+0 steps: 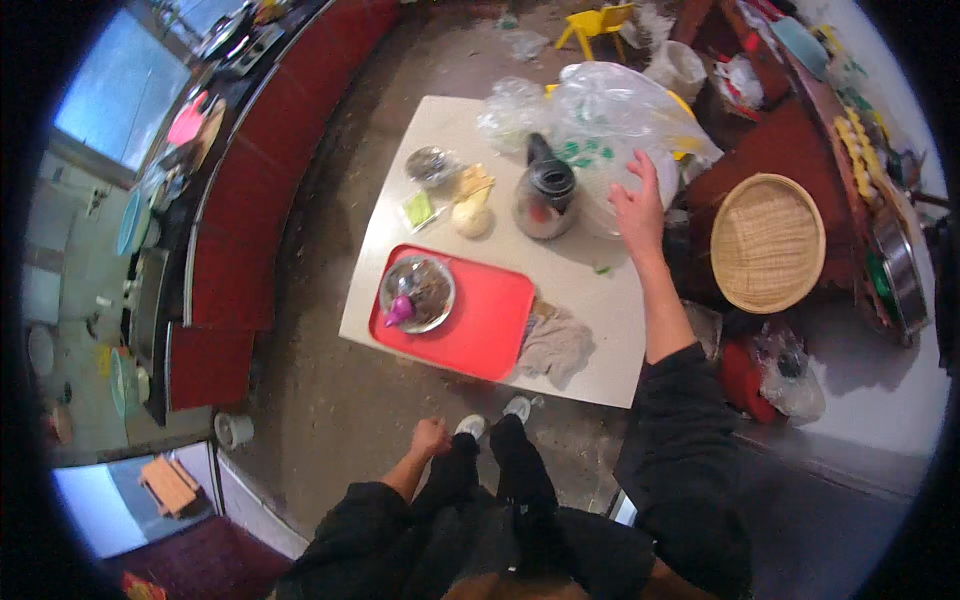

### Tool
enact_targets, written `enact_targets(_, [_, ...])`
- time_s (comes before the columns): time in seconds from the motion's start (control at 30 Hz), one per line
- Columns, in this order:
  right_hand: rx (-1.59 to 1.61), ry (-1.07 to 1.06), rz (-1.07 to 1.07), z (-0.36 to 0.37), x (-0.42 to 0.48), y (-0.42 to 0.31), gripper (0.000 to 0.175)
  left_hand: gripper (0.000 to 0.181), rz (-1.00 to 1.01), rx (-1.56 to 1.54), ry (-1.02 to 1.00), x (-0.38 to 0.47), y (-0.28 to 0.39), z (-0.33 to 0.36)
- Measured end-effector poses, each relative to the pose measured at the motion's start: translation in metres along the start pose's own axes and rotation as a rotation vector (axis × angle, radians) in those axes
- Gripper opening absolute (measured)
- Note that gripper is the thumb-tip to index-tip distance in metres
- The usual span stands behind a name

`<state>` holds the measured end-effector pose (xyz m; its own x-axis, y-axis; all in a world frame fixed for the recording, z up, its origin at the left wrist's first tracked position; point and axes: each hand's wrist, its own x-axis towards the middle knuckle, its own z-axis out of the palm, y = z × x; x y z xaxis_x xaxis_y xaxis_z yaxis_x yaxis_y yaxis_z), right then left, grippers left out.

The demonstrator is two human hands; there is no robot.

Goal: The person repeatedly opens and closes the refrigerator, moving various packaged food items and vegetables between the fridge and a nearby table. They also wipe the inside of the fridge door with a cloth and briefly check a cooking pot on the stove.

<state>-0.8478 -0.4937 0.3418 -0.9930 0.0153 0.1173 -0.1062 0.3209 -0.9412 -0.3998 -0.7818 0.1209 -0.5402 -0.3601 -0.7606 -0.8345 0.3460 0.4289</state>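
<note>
My right hand (640, 204) reaches over the right side of the table (607, 330), fingers apart and nothing between them, beside clear plastic bags (615, 105). To its left stands a glass jug with a black lid and handle (546, 187). My left hand (430, 438) hangs low in front of the table's near edge, fingers curled; what is inside cannot be made out. A red tray (487, 315) carries a metal bowl of dark food (427, 296) with a purple-handled utensil (401, 309). A crumpled cloth (556, 346) touches the tray's right side.
Behind the tray lie a pale round item (472, 217), a green packet (419, 209) and a small metal bowl (428, 165). A woven basket (769, 244) is at the right. Red cabinets (247, 180) run along the left; a yellow chair (595, 28) stands behind the table.
</note>
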Motion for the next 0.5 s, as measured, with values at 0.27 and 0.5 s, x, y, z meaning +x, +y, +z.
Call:
enact_targets(0.27, [-0.404,-0.342,0.532,-0.071,-0.308,0.158,0.029,0.041,-0.085,0.016,-0.189,-0.014,-0.001,-0.031])
enact_targets(0.5, [-0.563,0.033,1.228,-0.102,-0.792,0.097,0.019,0.035,0.257,0.571,-0.631,0.007,-0.005,-0.012])
